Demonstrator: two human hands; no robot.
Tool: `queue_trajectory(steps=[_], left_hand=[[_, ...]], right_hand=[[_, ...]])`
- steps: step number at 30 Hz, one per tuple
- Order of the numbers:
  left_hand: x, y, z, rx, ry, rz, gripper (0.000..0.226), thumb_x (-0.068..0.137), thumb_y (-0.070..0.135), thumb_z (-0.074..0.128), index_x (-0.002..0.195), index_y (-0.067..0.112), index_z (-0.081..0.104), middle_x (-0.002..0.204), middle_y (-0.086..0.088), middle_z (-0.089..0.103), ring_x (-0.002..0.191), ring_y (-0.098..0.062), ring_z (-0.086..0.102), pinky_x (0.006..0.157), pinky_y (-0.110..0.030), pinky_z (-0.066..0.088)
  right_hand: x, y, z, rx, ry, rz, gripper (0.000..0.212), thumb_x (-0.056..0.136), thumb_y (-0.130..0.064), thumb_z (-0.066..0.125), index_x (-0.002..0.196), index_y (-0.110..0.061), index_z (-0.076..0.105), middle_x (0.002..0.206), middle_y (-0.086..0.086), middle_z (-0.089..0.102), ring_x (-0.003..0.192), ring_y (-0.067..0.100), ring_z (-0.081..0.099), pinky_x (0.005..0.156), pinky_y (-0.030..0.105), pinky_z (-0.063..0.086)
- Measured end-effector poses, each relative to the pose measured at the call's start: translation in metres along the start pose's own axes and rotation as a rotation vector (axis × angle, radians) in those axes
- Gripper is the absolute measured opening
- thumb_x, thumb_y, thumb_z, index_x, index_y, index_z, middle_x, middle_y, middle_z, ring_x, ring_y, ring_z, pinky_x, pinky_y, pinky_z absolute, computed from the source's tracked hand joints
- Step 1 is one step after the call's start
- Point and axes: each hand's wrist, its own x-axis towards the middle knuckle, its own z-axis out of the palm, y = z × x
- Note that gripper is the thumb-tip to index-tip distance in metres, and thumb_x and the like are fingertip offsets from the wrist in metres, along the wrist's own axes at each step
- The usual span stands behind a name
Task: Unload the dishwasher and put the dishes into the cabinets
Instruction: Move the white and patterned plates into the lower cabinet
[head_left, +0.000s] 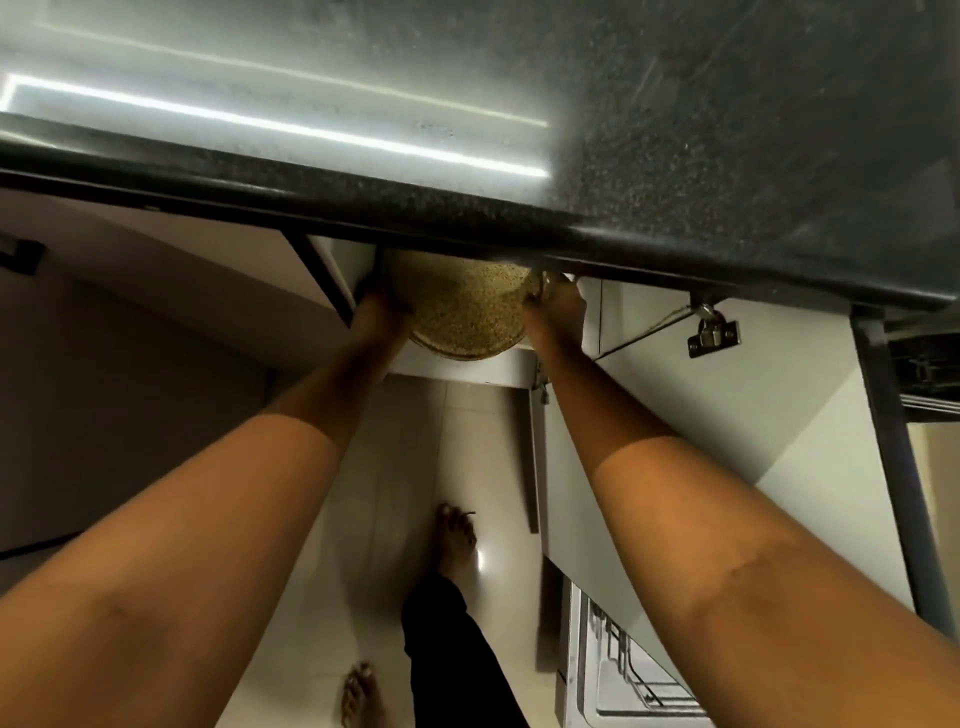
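Pale glossy floor tiles (395, 467) lie nearest, under two bare feet and a black trouser leg (447, 649). At the lower right stands the dishwasher (623, 675), its wire rack just visible behind the right forearm. Both forearms reach up the frame toward the base cabinets. The left hand (376, 312) grips the left edge of a round speckled golden dish (462, 312), and the right hand (558, 306) grips its right edge; the fingers of each curl over the rim, though their tips are hidden in shadow under the counter. The dish is tilted, its underside facing the camera, and its upper part is tucked into the cabinet opening just below the counter's lip. An open cabinet door (675, 426) with a metal hinge (711, 332) swings out on the right. Farthest off, the dark speckled counter (727, 130) spans the frame, with bright strip-light reflections on its left half.
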Motion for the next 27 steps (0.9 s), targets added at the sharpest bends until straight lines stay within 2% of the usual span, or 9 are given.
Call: queue_trajectory(steps=[2,7,9,11,13,15,19,24,27], left_hand=[[-0.017,-0.007,0.003,0.036,0.072,0.049,0.053,0.1,0.016,0.051,0.147,0.001,0.034,0.145,-0.022,0.046,0.134,-0.037,0.045,0.106,-0.039,0.039],[-0.077,-0.044,0.029,0.227,0.057,0.296,0.067,0.098,0.008,0.05,0.155,0.007,0.015,0.159,-0.02,0.018,0.147,-0.035,0.022,0.115,-0.042,0.031],[-0.083,-0.056,0.038,0.464,0.029,0.406,0.07,0.098,0.008,0.045,0.157,0.01,0.007,0.163,-0.016,0.006,0.15,-0.034,0.011,0.113,-0.046,0.031],[-0.087,-0.069,0.045,0.849,-0.014,0.54,0.076,0.097,0.012,0.042,0.157,0.012,-0.005,0.164,-0.013,-0.01,0.152,-0.032,-0.003,0.117,-0.051,0.024],[-0.084,-0.083,0.047,1.117,-0.047,0.632,0.085,0.095,0.02,0.048,0.156,0.012,-0.012,0.162,-0.015,-0.02,0.151,-0.032,-0.01,0.12,-0.054,0.016],[-0.077,-0.089,0.044,1.235,-0.06,0.616,0.092,0.094,0.028,0.052,0.154,0.012,-0.016,0.16,-0.015,-0.026,0.151,-0.032,-0.013,0.119,-0.057,0.013],[-0.058,-0.09,0.045,1.333,-0.098,0.56,0.1,0.093,0.036,0.055,0.152,0.013,-0.023,0.155,-0.012,-0.037,0.15,-0.03,-0.019,0.117,-0.063,0.003],[-0.048,-0.092,0.054,1.4,-0.07,0.587,0.094,0.095,0.026,0.05,0.151,0.007,-0.023,0.154,-0.02,-0.036,0.149,-0.034,-0.02,0.118,-0.056,-0.003],[-0.034,-0.086,0.054,1.402,-0.059,0.567,0.099,0.093,0.027,0.055,0.152,0.008,-0.022,0.155,-0.019,-0.035,0.148,-0.035,-0.02,0.12,-0.052,-0.003]], right_hand=[[-0.032,0.013,0.003,0.019,0.105,-0.071,0.027,0.098,-0.014,0.055,0.122,-0.008,0.065,0.118,0.016,0.069,0.11,0.03,0.065,0.088,0.03,0.051],[-0.1,0.044,0.028,-0.043,0.042,0.008,0.05,0.093,-0.006,0.056,0.143,-0.008,0.049,0.139,0.015,0.056,0.13,0.031,0.051,0.105,0.036,0.041],[-0.116,0.056,0.032,-0.27,0.011,-0.228,0.06,0.091,-0.006,0.055,0.149,-0.009,0.041,0.147,0.012,0.049,0.137,0.029,0.044,0.108,0.037,0.039],[-0.124,0.073,0.033,-0.577,-0.071,-0.545,0.076,0.087,-0.008,0.059,0.156,-0.01,0.026,0.161,0.013,0.028,0.149,0.032,0.025,0.116,0.044,0.033],[-0.125,0.089,0.034,-0.759,-0.157,-0.672,0.092,0.084,-0.009,0.061,0.159,-0.014,0.009,0.167,0.012,0.003,0.153,0.033,0.004,0.121,0.053,0.02],[-0.121,0.097,0.035,-0.841,-0.171,-0.673,0.096,0.083,-0.007,0.058,0.159,-0.015,0.0,0.167,0.01,-0.008,0.153,0.033,-0.006,0.121,0.056,0.012],[-0.104,0.102,0.036,-0.904,-0.146,-0.673,0.099,0.083,-0.012,0.06,0.159,-0.015,-0.004,0.167,0.01,-0.009,0.154,0.031,-0.004,0.12,0.058,0.011],[-0.088,0.103,0.042,-0.947,-0.199,-0.636,0.127,0.073,-0.041,0.08,0.158,-0.017,-0.01,0.166,0.009,-0.014,0.153,0.034,0.0,0.117,0.061,0.015],[-0.075,0.098,0.048,-0.924,-0.184,-0.645,0.133,0.068,-0.046,0.084,0.158,-0.017,-0.01,0.166,0.009,-0.015,0.153,0.036,0.002,0.118,0.06,0.016]])
